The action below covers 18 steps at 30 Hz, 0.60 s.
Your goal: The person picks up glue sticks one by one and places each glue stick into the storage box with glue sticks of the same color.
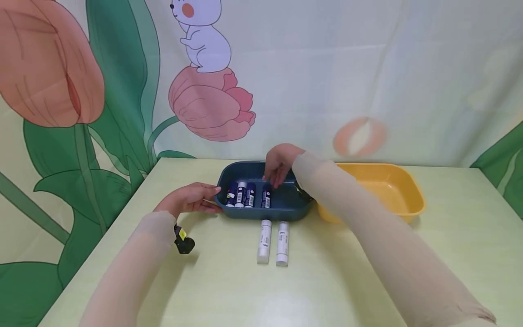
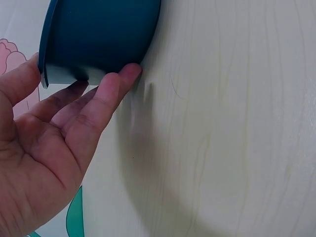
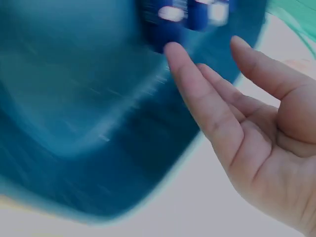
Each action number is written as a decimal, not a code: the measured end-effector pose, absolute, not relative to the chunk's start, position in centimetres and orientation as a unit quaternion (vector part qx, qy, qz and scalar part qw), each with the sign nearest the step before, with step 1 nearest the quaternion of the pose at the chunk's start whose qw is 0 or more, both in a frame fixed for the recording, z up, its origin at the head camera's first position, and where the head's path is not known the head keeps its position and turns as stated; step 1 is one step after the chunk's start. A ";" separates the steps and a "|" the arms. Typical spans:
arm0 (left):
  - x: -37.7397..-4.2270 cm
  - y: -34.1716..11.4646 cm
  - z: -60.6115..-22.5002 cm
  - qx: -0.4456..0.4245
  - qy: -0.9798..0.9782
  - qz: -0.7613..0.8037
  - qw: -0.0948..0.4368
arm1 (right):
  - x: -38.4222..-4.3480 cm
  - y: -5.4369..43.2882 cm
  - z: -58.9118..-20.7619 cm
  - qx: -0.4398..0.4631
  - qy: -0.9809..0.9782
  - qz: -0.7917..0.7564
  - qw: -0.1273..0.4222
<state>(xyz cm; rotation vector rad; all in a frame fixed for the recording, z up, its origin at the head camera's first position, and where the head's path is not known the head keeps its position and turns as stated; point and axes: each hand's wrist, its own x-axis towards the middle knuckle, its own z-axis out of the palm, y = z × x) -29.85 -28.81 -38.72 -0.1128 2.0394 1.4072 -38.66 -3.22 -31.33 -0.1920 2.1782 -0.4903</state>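
Note:
A dark blue plastic basin (image 1: 286, 213) stands near the table's back edge. My left hand (image 1: 191, 199) holds its left end, thumb at the rim and fingers against the outer wall (image 2: 98, 34). Inside lie several dark blue and white glue sticks: a group (image 1: 240, 194) at the left and one stick (image 1: 266, 196) apart to its right. Over the basin's back part is my right hand (image 1: 279, 164), fingers extended and holding nothing. In the blurred right wrist view, a fingertip (image 3: 173, 49) is at a blue stick's end (image 3: 165, 37); whether they touch is unclear.
Two white glue sticks (image 1: 264, 241) lie side by side in front of the basin. A yellow basin (image 1: 408, 193) stands at the right, partly behind my right sleeve (image 1: 351, 200). Behind the table (image 1: 229, 290) hangs a printed curtain (image 1: 302, 91).

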 end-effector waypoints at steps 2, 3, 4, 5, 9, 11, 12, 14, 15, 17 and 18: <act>-29.8 -28.9 -38.8 -0.044 0.777 0.538 0.324 | -38.3 -2.5 -29.5 -0.101 0.875 -0.223 0.417; -29.7 -28.9 -38.8 -0.045 0.777 0.539 0.324 | -38.2 -2.1 -28.6 -0.111 0.876 -0.234 0.406; -29.7 -28.9 -38.7 -0.045 0.776 0.540 0.322 | -38.0 -1.6 -27.6 -0.123 0.877 -0.244 0.396; -29.7 -28.9 -38.7 -0.046 0.776 0.541 0.321 | -37.7 -1.1 -26.7 -0.136 0.878 -0.251 0.384; -29.5 -28.8 -38.6 -0.047 0.777 0.540 0.320 | -36.4 1.2 -23.7 -0.169 0.885 -0.281 0.330; -29.4 -28.8 -38.7 -0.047 0.777 0.539 0.321 | -35.5 2.4 -22.5 -0.183 0.890 -0.291 0.299; -29.4 -28.7 -38.7 -0.050 0.777 0.540 0.320 | -35.0 3.0 -21.9 -0.190 0.892 -0.296 0.285; -29.4 -28.6 -38.8 -0.049 0.778 0.539 0.319 | -33.9 4.2 -20.8 -0.204 0.894 -0.307 0.255; -29.4 -28.5 -38.9 -0.050 0.779 0.539 0.317 | -33.2 4.7 -20.3 -0.209 0.896 -0.311 0.238; -29.4 -28.4 -38.9 -0.057 0.780 0.541 0.311 | -31.9 5.8 -19.5 -0.219 0.896 -0.323 0.210; -29.5 -28.4 -38.9 -0.060 0.781 0.540 0.308 | -31.3 6.4 -19.2 -0.225 0.896 -0.330 0.196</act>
